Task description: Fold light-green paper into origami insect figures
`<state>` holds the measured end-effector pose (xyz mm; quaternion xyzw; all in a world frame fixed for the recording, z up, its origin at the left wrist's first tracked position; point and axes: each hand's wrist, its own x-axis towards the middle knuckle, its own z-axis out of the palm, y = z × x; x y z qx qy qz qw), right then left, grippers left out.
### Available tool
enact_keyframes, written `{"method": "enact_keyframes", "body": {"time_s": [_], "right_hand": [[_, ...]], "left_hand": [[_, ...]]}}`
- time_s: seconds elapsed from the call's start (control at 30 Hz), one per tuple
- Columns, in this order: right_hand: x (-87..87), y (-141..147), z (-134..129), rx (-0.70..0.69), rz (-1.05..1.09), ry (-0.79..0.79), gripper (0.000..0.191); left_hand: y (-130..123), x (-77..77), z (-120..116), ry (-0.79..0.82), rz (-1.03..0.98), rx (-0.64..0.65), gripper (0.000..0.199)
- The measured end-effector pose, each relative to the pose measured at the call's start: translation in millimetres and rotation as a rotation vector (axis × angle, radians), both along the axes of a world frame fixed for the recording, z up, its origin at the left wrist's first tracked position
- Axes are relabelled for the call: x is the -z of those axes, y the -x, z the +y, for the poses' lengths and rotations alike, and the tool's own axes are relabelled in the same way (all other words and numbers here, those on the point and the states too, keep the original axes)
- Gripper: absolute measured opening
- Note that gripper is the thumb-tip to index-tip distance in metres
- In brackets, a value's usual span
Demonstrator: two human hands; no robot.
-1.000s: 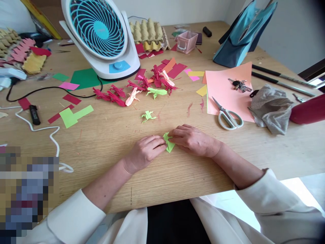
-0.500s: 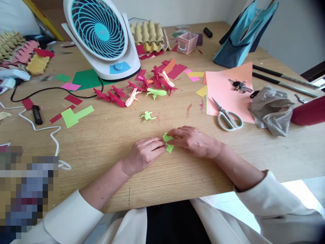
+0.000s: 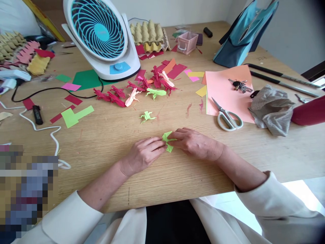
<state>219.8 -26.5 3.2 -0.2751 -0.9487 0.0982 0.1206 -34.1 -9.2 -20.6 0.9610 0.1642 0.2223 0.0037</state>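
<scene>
Between my hands, on the wooden table, lies a small folded piece of light green paper (image 3: pixel 167 136). My left hand (image 3: pixel 145 152) presses its fingertips on the paper's left edge, fingers together. My right hand (image 3: pixel 194 142) pinches the paper's right side, its fingers covering part of the folds. Just beyond them sits a small light green origami figure (image 3: pixel 147 117) with thin legs. Farther back is a cluster of folded figures: several crimson ones (image 3: pixel 115 98), pale peach ones (image 3: pixel 132 97) and another light green one (image 3: pixel 156 93).
A white and blue fan (image 3: pixel 101 37) stands at the back. To the right, scissors (image 3: pixel 230 120) and keys (image 3: pixel 241 85) rest on pink paper (image 3: pixel 218 88), near a grey cloth (image 3: pixel 273 110). Light green paper scraps (image 3: pixel 71 117) and a black marker (image 3: pixel 37 114) lie left.
My right hand has shifted slightly to the right and down, and more of the green paper's upper flap shows. My left hand stays nearly still.
</scene>
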Motion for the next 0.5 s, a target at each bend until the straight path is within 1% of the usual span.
{"method": "enact_keyframes", "body": {"time_s": [0.23,0.5], "right_hand": [[-0.1,-4.7,-1.0,-0.034,0.060,0.014,0.031],[2.1,-5.0,-4.4,-0.039,0.037,-0.008,0.027]], "left_hand": [[-1.6,-2.2,1.4,0.008,0.001,0.017,0.025],[-1.6,0.7,2.6,0.022,-0.037,0.038,0.028]]}}
